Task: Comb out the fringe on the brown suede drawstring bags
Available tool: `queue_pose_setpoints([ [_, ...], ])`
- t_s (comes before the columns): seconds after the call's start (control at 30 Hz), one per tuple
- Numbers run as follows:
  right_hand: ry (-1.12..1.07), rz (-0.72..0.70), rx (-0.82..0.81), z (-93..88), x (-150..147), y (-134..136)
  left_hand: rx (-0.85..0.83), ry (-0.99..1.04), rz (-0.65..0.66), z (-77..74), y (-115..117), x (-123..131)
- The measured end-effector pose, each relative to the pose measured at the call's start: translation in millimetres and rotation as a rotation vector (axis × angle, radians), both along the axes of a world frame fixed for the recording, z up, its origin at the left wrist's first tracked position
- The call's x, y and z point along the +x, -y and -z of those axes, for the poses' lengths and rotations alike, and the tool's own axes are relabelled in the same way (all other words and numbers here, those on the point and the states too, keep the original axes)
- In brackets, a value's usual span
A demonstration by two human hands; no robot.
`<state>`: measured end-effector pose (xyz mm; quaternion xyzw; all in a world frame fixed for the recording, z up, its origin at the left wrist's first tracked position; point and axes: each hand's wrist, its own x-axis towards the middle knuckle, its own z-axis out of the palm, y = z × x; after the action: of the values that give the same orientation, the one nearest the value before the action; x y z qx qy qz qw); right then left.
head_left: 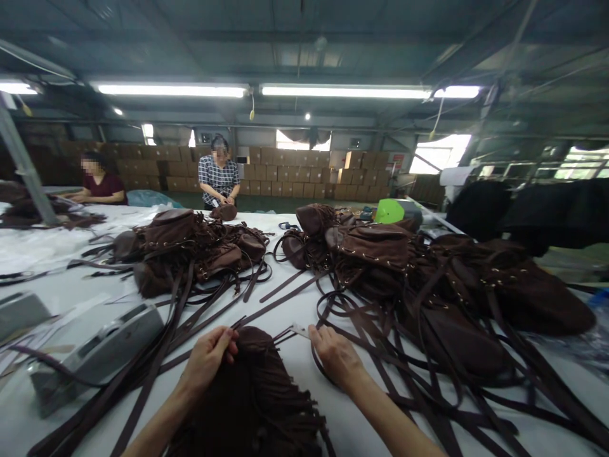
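Note:
A dark brown fringed bag (257, 387) lies on the white table right in front of me. At its upper left edge my left hand (212, 355) is closed, thumb against fingers, on a thin dark cord (239, 322) of the bag. To the right of the bag's top, my right hand (335, 355) is closed around a small silvery tool (299, 329); most of it is hidden in the fingers, so its exact kind is unclear. Thin dark strands (283, 334) run from the bag up to the tool's tip.
Brown bags with long straps are heaped on the right (380, 254) and left (204, 247) of the white table (285, 298). A grey tape dispenser (99, 349) stands at left. Across the table a person (219, 174) handles a brown piece; another person (102, 181) sits farther left. Cartons (295, 174) line the back.

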<state>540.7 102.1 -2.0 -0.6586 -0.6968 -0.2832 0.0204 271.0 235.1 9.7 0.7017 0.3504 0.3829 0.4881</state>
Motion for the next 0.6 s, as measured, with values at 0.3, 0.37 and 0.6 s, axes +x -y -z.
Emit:
queue_pose_setpoints([
  [0.3, 0.016, -0.093, 0.037, -25.7, -36, -14, 0.088, -0.028, 0.226, -5.9, 30, 48],
  [0.37, 0.030, -0.129, -0.007, -26.0, -32, -14, 0.080, -0.020, 0.189, -3.2, 33, 45],
  [0.6, -0.081, 0.081, -0.100, -35.0, 27, -12, -0.017, 0.002, 0.152, -1.3, 33, 7],
])
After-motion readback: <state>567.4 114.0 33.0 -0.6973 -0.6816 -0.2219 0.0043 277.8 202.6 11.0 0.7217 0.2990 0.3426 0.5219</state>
